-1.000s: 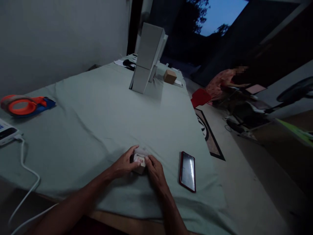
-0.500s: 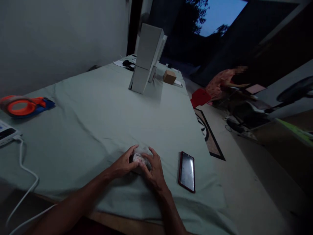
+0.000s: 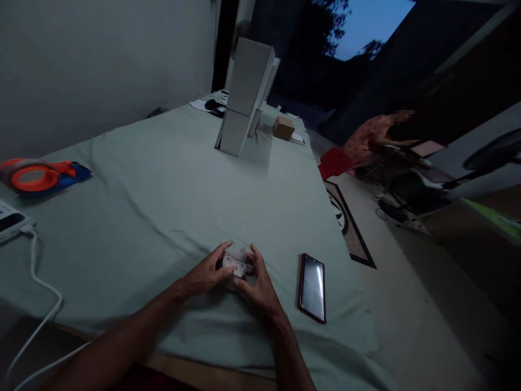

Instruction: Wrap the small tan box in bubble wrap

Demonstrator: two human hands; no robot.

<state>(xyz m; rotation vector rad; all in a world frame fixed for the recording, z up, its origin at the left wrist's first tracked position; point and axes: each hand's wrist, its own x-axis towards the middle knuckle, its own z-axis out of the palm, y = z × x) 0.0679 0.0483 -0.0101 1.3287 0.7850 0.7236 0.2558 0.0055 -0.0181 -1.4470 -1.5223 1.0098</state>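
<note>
A small pale object (image 3: 235,265), seemingly with clear or whitish wrapping around it, lies low over the cloth near the table's front edge. Its exact kind is too dim and small to make out. My left hand (image 3: 209,270) curls around its left side, thumb in front and fingers behind. From the right, my right hand (image 3: 257,277) closes about the same object, thumb on the near side and fingers at the far side. The hands partly hide it. To the right of my right hand lies a dark-red-cased phone (image 3: 312,288), screen up.
The table has a pale green cloth (image 3: 183,195). An orange and blue tape dispenser (image 3: 44,176) and a white device with a cable (image 3: 14,221) sit left. White boxes (image 3: 246,98) stand farther back, near a brown box (image 3: 284,127). A person (image 3: 372,136) sits at right.
My right hand's fingers have shifted from over the pale object's top to its right side, so more of the object shows. The left hand stays almost still.
</note>
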